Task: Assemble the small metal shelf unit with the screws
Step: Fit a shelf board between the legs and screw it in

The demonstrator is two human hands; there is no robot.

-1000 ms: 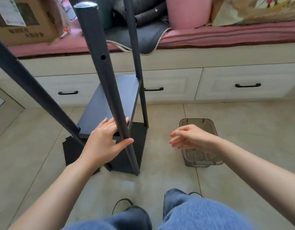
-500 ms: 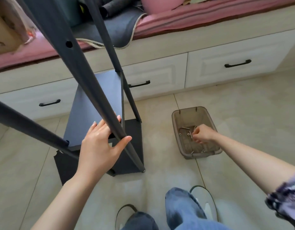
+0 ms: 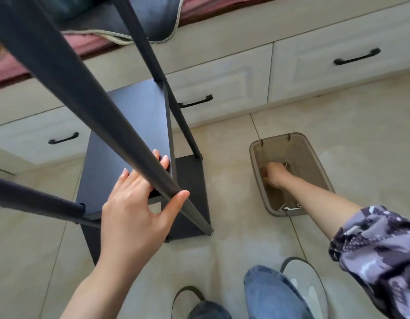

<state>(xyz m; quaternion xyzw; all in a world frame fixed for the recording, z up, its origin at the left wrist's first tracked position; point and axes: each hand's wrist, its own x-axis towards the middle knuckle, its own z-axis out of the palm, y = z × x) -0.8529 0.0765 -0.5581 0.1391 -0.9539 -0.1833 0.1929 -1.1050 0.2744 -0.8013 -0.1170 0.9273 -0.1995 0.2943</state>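
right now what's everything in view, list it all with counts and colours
shelf unit: 1, dark grey metal, standing on the floor at left, with posts
bin: 1, clear brown plastic, on the floor at right
small metal parts: a few, silvery, at the bin's near end; kind too small to tell
drawers: 3 fronts, cream with black handles, along the back
cushion: 1, pink, on the bench above the drawers
cloth: 1, dark grey, on the bench
floor: beige tiles
left hand: on a shelf post
right hand: inside the bin; fingers hidden
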